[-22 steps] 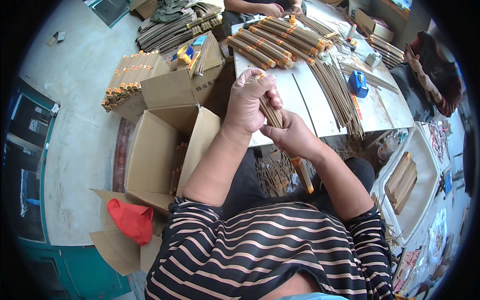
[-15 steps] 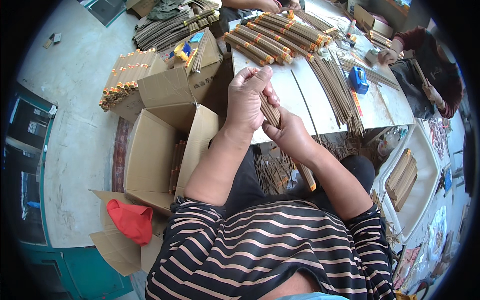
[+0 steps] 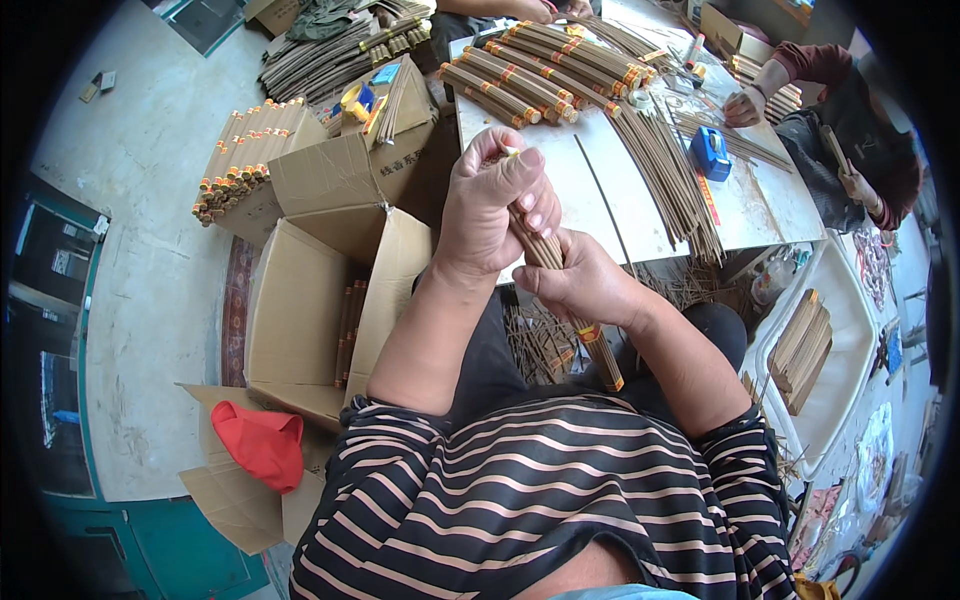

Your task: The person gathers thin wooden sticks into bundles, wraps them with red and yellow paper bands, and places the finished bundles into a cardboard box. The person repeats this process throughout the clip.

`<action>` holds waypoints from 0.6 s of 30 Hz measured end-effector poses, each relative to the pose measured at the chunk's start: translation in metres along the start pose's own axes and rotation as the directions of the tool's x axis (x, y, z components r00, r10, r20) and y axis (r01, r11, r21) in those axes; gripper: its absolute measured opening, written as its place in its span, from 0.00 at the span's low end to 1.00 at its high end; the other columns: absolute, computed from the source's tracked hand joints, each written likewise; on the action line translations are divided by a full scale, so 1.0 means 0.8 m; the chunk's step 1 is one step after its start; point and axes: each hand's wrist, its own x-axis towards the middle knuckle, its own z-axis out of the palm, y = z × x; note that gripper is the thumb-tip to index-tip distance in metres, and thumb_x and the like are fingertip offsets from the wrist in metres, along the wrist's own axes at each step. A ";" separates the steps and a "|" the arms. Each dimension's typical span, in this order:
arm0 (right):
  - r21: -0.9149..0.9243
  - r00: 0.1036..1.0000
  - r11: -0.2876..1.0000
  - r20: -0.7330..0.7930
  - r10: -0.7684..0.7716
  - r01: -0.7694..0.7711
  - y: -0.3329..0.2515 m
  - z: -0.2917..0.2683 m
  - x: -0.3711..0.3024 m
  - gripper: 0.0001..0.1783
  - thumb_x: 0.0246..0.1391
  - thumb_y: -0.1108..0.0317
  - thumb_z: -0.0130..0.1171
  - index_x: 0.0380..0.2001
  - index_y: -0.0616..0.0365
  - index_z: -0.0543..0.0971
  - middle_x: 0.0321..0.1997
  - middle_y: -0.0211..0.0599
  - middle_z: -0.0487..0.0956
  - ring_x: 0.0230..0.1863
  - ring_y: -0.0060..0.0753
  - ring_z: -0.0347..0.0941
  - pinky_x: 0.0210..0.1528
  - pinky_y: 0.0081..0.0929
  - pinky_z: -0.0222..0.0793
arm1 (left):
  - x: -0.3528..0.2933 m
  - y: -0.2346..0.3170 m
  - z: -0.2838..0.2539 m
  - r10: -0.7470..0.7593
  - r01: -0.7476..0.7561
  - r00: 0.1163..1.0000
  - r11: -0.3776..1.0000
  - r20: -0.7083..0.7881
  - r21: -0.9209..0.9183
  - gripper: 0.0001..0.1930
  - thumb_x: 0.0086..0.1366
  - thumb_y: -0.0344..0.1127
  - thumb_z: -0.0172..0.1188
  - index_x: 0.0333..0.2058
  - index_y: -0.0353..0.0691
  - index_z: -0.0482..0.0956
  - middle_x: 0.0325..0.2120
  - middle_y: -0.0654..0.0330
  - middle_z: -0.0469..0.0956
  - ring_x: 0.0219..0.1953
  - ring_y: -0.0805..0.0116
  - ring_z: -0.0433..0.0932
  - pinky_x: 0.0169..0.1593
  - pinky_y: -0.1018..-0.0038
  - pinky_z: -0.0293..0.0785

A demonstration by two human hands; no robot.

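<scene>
Both my hands grip one bundle of thin brown sticks (image 3: 548, 255) held slanted over my lap at the near edge of the white table (image 3: 580, 200). My left hand (image 3: 495, 205) wraps the bundle's upper end, fingers curled over it. Lower down, my right hand (image 3: 580, 285) clasps the middle. The bundle's bottom end (image 3: 602, 362) sticks out below my right hand, with an orange band around it.
Tied stick bundles (image 3: 540, 70) and loose sticks (image 3: 665, 175) lie on the table with a blue tape dispenser (image 3: 710, 152). Open cardboard boxes (image 3: 320, 300) stand at my left, a red cloth (image 3: 260, 442) below them. Another person (image 3: 850, 140) works at the far right. A white tray (image 3: 835, 370) holds sticks.
My hands and the bundle stay in nearly the same spot; my left hand's fingers have shifted slightly on the top end.
</scene>
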 end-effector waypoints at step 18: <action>-0.194 0.920 0.952 -0.270 -0.285 0.238 0.002 0.019 0.012 0.11 0.44 0.73 0.59 0.33 0.61 0.71 0.22 0.27 0.72 0.22 0.15 0.67 0.25 0.14 0.64 | -0.005 0.003 0.009 -0.008 0.004 1.000 0.990 0.029 0.139 0.12 0.57 0.31 0.60 0.25 0.43 0.63 0.11 0.65 0.62 0.11 0.75 0.62 0.16 0.78 0.61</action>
